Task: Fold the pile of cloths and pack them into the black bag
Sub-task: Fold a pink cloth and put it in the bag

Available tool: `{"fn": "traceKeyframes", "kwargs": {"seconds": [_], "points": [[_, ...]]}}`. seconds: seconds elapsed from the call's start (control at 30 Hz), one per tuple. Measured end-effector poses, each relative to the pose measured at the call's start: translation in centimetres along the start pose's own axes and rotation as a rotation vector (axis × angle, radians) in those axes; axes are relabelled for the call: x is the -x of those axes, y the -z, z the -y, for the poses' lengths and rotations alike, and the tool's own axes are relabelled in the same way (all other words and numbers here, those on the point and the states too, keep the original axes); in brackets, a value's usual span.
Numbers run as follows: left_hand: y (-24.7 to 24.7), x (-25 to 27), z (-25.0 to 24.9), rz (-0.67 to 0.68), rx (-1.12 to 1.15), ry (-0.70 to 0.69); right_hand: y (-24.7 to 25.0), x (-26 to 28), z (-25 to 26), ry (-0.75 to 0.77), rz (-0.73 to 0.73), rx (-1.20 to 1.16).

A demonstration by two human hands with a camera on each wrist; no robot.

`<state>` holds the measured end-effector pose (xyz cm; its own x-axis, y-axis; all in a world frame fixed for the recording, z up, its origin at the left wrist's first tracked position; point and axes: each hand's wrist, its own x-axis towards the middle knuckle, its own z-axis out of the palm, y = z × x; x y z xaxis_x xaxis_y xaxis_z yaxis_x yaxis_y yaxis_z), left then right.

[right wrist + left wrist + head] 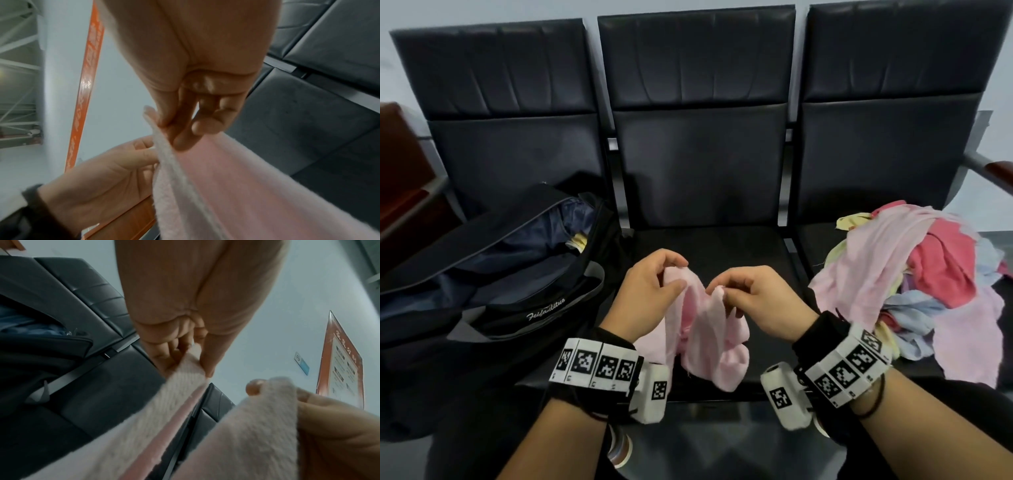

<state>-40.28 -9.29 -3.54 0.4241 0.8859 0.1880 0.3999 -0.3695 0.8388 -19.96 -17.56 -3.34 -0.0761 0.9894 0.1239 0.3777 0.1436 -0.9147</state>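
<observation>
Pink cloth (705, 329) hangs between both hands, left hand (650, 291) and right hand (753, 298) each pinching its top edge.

- A row of three black padded seats (698, 144) is standing side by side against a pale wall (482, 10), the creased backrests catching soft, even light.
- Metal frame bars (613, 144) are showing in the gaps between the seats.
- A metal armrest with a brown wooden cap (996, 171) is jutting out at the right end of the row.
- An orange-bordered notice (341, 363) is hanging on the wall, its print too blurred to read.
</observation>
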Motion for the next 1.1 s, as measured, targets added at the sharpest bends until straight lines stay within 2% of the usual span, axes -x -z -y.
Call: {"fn": "traceKeyframes", "kwargs": {"seconds": [0.17, 0.43, 0.63, 0.8, 0.9, 1.0, 1.1], "points": [[-0.3, 0.5, -0.9, -0.034, 0.096, -0.021, -0.8, -0.8, 0.6, 0.126, -0.108, 0.287], [0.8, 1.2, -2.3, 0.120, 0.120, -0.083, -1.3, -1.4, 1.6, 0.109, -0.179, 0.294], [1.0, 1.4, -2.5, 0.128, 0.072, -0.101, -2.0, -1.3, 1.8, 0.119, -0.202, 0.343], [1.1, 1.2, -2.1, 0.135, -0.036, -0.142, -2.3, -1.2, 2.0, 0.138, -0.148, 0.395], [1.1, 1.4, -1.8, 0.105, -0.113, -0.182, -2.3, -1.0, 1.9, 0.170, -0.078, 0.325], [1.3, 1.6, -1.9, 0.030, -0.131, -0.221, -1.9, -0.9, 0.9, 0.168, -0.005, 0.333], [1.9, 1.4, -2.4, -0.094, -0.114, -0.253, -1.3, -0.9, -1.7, 0.046, 0.122, 0.449]]}}
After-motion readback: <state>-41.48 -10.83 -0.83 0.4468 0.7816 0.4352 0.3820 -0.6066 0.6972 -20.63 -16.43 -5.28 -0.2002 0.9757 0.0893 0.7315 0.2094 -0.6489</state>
